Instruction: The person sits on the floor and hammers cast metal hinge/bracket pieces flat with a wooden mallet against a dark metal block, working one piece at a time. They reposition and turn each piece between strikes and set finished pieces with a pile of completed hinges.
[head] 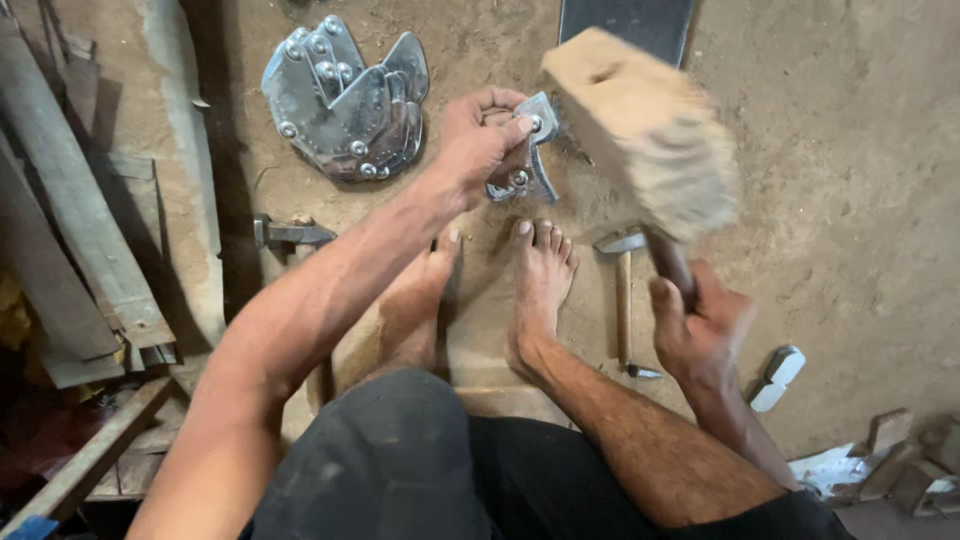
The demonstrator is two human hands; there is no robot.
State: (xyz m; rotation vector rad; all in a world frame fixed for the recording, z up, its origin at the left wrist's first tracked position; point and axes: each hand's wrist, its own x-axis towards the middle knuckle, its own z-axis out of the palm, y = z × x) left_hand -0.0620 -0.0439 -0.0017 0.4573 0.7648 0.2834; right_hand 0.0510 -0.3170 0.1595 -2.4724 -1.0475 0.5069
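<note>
Left hand [478, 140] fingers pinch the stiff, sharp-edged metal piece [528, 150]; right hand [695, 325], below-right of it, clenches the heavy wooden mallet [640, 130] by its handle.

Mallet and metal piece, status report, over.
Left hand holds metal piece on ground. Right hand grips wooden mallet, raised above it. Small hammer beside foot.

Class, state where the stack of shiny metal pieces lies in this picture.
In the head view, the stack of shiny metal pieces lies upper left on the dirt floor, just left of the left hand.
</note>
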